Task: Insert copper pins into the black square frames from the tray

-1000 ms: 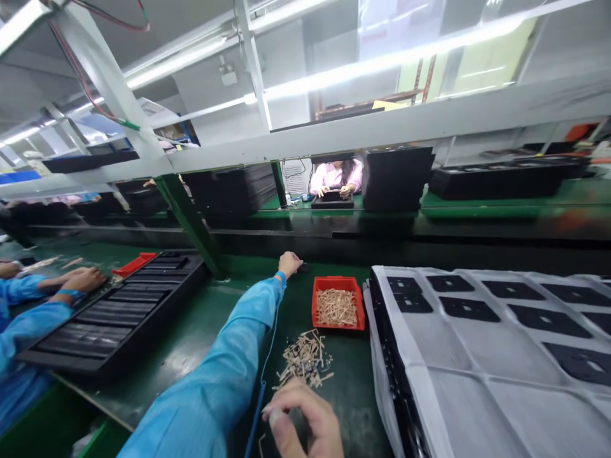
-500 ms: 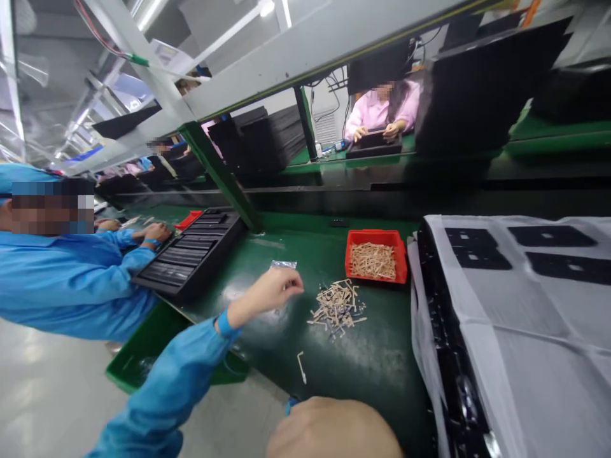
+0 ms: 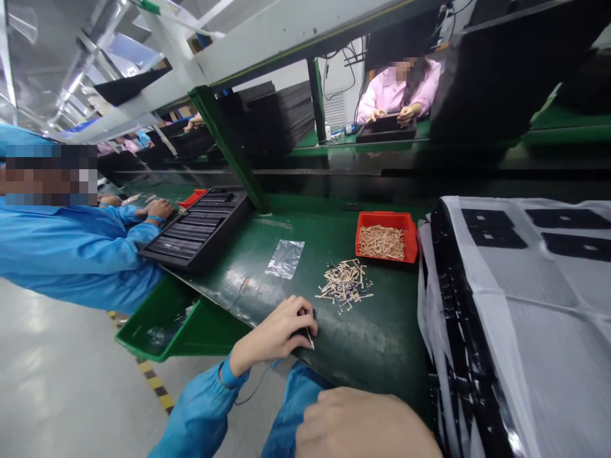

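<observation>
Pale strip (image 3: 312,342) is pinched in the left hand (image 3: 289,323) at the table (image 3: 382,340); cannot tell if the right hand (image 3: 365,425) grips anything

Pale floor (image 3: 62,362) with a striped line (image 3: 155,383) — green post (image 3: 229,147), white beam (image 3: 296,30) — and, blurred, what may be ceiling lights (image 3: 98,49).

Free lane, by my view: green tabletop (image 3: 396,312) between stick pile (image 3: 346,283) and white-draped stack (image 3: 548,331). Blocking its far end: red bin (image 3: 410,245). Blocking left: black tray (image 3: 222,240).
</observation>
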`<state>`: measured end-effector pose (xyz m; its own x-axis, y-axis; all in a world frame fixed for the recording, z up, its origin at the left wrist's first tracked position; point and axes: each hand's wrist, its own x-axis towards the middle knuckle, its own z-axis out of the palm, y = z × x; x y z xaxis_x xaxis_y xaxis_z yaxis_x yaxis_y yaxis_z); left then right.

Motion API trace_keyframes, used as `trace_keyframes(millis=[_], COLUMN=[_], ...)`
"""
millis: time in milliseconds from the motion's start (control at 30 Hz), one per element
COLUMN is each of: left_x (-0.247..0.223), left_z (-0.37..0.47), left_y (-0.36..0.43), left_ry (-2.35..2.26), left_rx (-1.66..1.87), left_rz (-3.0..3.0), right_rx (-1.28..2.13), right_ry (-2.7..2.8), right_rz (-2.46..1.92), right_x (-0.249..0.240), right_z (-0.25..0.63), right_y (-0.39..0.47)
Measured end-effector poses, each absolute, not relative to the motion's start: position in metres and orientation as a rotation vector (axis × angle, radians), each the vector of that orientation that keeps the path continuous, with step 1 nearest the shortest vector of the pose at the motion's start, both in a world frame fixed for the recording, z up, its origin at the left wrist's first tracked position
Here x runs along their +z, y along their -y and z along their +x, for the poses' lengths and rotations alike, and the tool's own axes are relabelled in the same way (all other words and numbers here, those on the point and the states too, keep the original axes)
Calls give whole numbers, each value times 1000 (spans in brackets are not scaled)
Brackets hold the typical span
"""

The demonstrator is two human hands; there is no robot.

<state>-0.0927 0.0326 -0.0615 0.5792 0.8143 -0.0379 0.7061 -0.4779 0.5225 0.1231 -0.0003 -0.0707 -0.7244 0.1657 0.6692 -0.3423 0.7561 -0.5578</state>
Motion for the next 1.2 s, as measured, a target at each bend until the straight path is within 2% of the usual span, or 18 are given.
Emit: trace_keyframes(millis=[167, 267, 433, 833, 1100, 1200], left_x=[-79, -76, -54, -30, -29, -28], left_z=[-92, -91, -94, -88, -92, -92], left_y=[-26, -23, -22, -33, -36, -32], left_ry=[-1263, -1318, -1349, -1142, -1049, -1077], left_rx=[348, 472, 721, 738, 835, 896], left_rz=[2314, 2229, 2123, 2043, 1889, 1824], right_rx=[873, 965, 931, 1042, 1360, 1367], right_ry=[2523, 2398, 2121, 2037, 1834, 1776], right_rz=[-147, -502, -1138, -1008, -863, -888], right_x=[-47, -48, -63, -69, -61, -59], right_z=[144, 148, 138, 127, 130, 127], right_y=[1, -5, -18, -21, -24, -24])
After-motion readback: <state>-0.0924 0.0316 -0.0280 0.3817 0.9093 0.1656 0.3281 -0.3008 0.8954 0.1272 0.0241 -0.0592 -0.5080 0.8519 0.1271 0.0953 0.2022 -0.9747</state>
